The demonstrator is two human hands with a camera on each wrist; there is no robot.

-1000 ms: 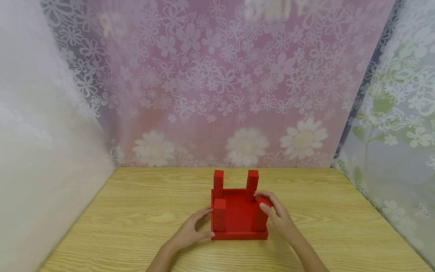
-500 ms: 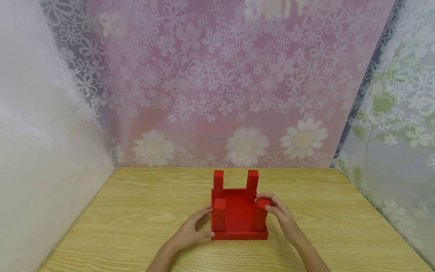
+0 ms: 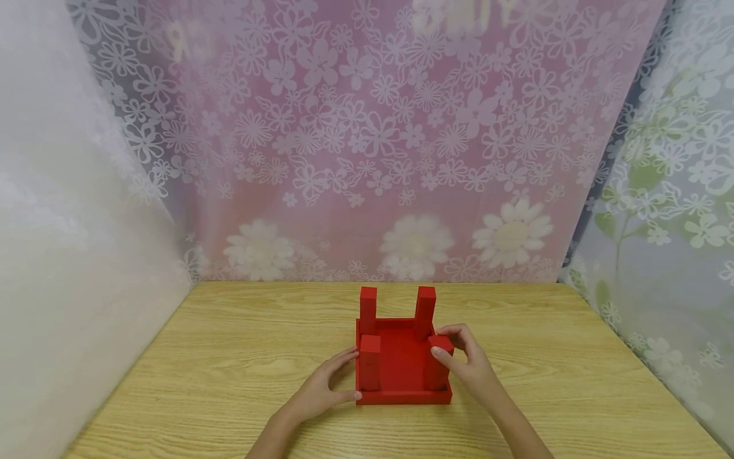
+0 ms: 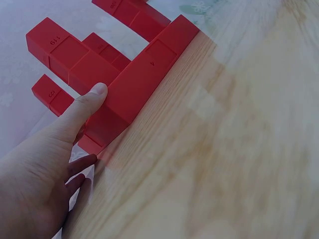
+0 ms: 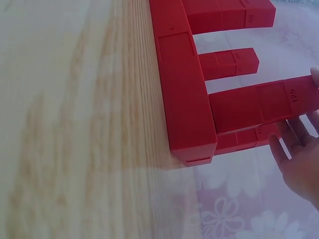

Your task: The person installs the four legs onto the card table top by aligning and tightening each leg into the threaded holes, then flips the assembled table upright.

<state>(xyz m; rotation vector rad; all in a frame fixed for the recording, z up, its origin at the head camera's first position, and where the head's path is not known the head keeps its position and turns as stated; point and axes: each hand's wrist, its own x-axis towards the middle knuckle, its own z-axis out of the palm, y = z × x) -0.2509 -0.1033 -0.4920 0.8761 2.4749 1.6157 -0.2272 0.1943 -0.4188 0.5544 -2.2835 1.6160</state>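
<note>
A red square tray-like base (image 3: 404, 398) with a raised rim sits on the table, with red square posts standing up at its corners. My left hand (image 3: 318, 392) rests against its left wall with the fingers extended. The left thumb tip touches the front left corner, below a post marked 119 (image 4: 55, 47). My right hand (image 3: 473, 366) holds the upper part of the front right post (image 3: 438, 370), thumb on the near face and fingers behind it. In the right wrist view this post (image 5: 249, 107) bears the number 125, and the hand is partly cut off by the frame.
Two more posts, the back left one (image 3: 368, 309) and the back right one (image 3: 425, 309), stand at the far corners. A wood-grain table (image 3: 258, 357) lies all around the base. Behind it hangs a pink flowered sheet (image 3: 367, 159), with pale sheets at both sides.
My right thumb has slid off the front right post's top edge to the right, then returned to its near face. The post's top has shifted slightly left. My left hand has stayed still.
</note>
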